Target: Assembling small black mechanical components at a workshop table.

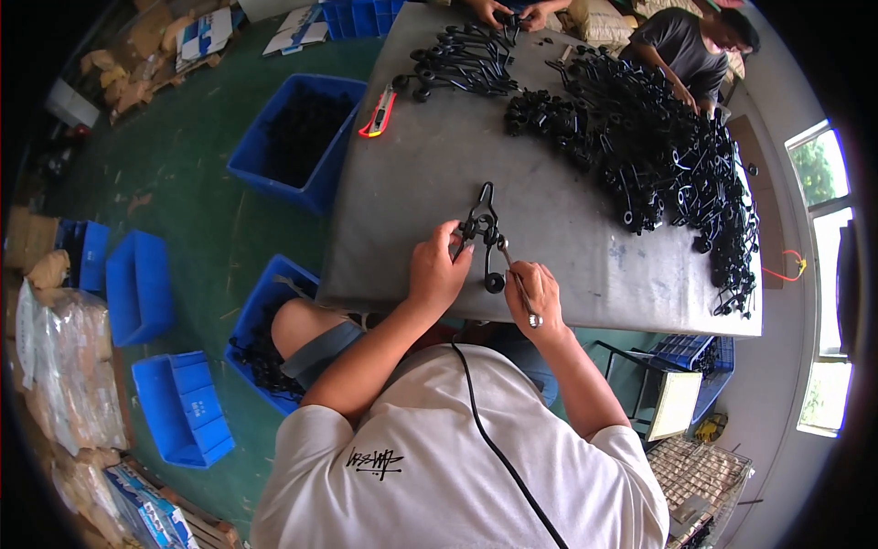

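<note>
My left hand (437,272) is closed on a black looped bracket-like part (485,218), held over the near part of the grey table (430,156). The part has a narrow loop at its far end and a round ring at its near right end. A silver wrench (518,282) lies in my closed right hand (541,295). Its far end meets the right side of the black part. Its other end sticks out below my fingers. My fingers hide some of the joint at the middle of the part.
A large heap of black parts (640,137) covers the table's right side; more lie in rows (466,59) at the far end. A red utility knife (380,113) rests near the left edge. Blue bins (242,165) stand left. Two people work at the far side.
</note>
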Demonstrator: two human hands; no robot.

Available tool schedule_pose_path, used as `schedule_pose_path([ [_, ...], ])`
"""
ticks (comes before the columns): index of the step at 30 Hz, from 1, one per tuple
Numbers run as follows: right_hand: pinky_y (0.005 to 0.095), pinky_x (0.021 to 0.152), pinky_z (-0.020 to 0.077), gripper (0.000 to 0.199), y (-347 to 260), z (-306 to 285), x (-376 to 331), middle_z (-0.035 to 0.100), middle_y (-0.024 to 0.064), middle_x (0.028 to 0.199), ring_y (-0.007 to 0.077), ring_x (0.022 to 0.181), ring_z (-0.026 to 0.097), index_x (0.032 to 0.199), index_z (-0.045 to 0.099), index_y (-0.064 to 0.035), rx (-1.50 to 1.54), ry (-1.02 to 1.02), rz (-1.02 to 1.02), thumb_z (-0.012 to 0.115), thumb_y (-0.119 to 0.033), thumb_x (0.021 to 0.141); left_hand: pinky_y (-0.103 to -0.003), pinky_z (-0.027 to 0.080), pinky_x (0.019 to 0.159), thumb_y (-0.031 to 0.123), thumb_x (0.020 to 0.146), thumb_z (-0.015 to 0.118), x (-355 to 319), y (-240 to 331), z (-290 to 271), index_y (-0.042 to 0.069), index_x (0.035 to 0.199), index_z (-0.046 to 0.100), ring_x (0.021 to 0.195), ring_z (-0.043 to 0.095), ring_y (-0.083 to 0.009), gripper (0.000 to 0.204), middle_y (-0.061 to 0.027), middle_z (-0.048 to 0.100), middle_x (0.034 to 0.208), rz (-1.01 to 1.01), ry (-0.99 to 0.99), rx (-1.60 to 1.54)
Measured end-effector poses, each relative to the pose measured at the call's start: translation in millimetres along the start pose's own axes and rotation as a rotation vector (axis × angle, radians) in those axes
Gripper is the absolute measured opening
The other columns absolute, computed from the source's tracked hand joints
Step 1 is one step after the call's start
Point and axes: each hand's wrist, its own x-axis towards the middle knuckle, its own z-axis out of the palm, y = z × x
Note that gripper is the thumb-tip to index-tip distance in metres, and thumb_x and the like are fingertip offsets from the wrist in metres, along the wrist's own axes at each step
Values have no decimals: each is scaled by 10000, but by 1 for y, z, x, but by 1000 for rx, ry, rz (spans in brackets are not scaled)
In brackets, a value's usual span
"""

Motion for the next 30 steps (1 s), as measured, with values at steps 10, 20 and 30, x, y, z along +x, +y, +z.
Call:
schedule_pose_path([
  [10,288,540,489,156,32,-12,43,656,78,777,148,575,608,1031,562,-21,526,-8,754,596,-173,1010,-436,526,712,94,842,734,0,3,2,44,1184,589,772,686,-332,375,-136,707,877,-9,-39,-58],
  [20,265,470,369,204,108,20,67,534,22,670,125,520,478,899,576,-70,927,90,920,596,-246,1002,-386,528,637,96,866,735,-11,-21,-31,40,1236,567,694,688,-283,410,-117,702,800,-70,9,-48],
  [30,492,762,505,258,130,-80,0,685,205,856,399,849,660,961,609,-46,-457,-365,693,642,-298,916,-246,494,761,115,942,696,-90,-80,-244,22,1320,539,851,605,-110,420,-57,672,959,-489,701,-12],
])
